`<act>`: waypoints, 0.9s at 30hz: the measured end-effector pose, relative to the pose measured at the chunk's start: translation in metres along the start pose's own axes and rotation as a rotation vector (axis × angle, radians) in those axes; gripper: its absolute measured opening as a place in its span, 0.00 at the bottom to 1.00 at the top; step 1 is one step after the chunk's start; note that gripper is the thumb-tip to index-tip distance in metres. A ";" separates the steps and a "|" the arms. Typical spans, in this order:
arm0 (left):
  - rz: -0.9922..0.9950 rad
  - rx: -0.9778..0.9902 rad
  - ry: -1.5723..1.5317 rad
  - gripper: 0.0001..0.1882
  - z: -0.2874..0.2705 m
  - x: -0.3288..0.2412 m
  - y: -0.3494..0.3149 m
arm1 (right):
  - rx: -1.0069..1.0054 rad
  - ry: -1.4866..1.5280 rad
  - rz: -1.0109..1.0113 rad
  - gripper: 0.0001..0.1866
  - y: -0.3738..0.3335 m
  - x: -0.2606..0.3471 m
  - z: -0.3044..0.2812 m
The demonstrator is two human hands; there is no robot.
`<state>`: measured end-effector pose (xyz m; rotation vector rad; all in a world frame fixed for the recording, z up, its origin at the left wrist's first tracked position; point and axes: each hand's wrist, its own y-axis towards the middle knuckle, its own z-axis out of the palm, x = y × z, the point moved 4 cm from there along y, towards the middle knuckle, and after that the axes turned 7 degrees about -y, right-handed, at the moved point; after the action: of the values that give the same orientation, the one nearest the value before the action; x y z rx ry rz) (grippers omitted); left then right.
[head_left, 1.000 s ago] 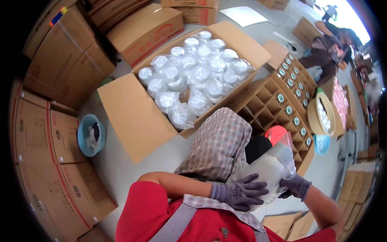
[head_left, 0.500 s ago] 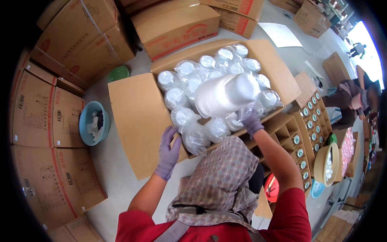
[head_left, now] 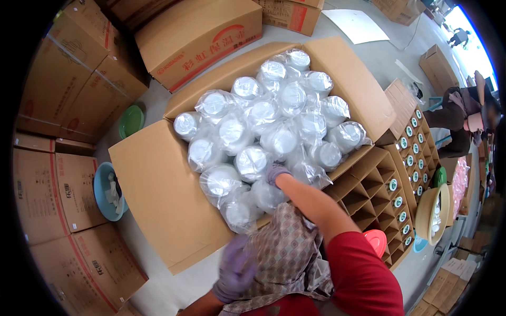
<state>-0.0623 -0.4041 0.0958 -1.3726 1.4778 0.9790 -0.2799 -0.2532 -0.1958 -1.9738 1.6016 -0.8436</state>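
A large open cardboard box (head_left: 141, 174) is filled with clear plastic bags holding round, see-through stacks that look like plastic cups (head_left: 252, 162), standing upright side by side. My right hand (head_left: 276, 174), in a purple-grey glove, reaches into the near middle of the box. It touches the bagged stacks there, and its fingers are mostly hidden. My left hand (head_left: 237, 268), gloved the same way, is at the near side, below the box's front edge and beside my patterned apron (head_left: 284, 247). Motion smears its fingers.
A divided carton (head_left: 363, 192) with several capped jars adjoins the box on the right. Beyond are a cream basket (head_left: 445, 210) and another person (head_left: 461, 121). A blue basin (head_left: 104, 197), a green basin (head_left: 131, 121) and stacked cartons (head_left: 63, 95) stand left.
The bagged cup stack that my right hand held above the box is now down among the others. My left hand has left the box's near edge and come closer to me. The view has shifted.
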 end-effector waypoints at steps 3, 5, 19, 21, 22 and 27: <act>0.293 0.273 -0.166 0.20 0.041 -0.005 0.015 | 0.053 -0.104 -0.153 0.24 -0.063 0.005 -0.110; 0.327 0.283 -0.136 0.23 0.067 0.005 0.003 | -0.077 -0.066 -0.251 0.19 -0.057 -0.022 -0.170; 0.379 0.436 -0.091 0.20 0.076 0.002 0.024 | -0.226 -1.005 -0.442 0.16 0.080 -0.066 -0.129; 0.395 0.434 -0.073 0.23 0.074 0.001 0.023 | -0.213 -0.976 -0.463 0.16 0.091 -0.076 -0.118; 0.413 0.422 -0.046 0.24 0.076 0.000 0.021 | -0.195 -0.949 -0.423 0.16 0.099 -0.076 -0.115; 0.425 0.441 -0.011 0.24 0.071 -0.002 0.023 | -0.111 -0.877 -0.276 0.17 0.113 -0.071 -0.115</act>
<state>-0.0793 -0.3345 0.0756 -0.7527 1.8847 0.8390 -0.4494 -0.2050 -0.2040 -2.2071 0.8827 0.0762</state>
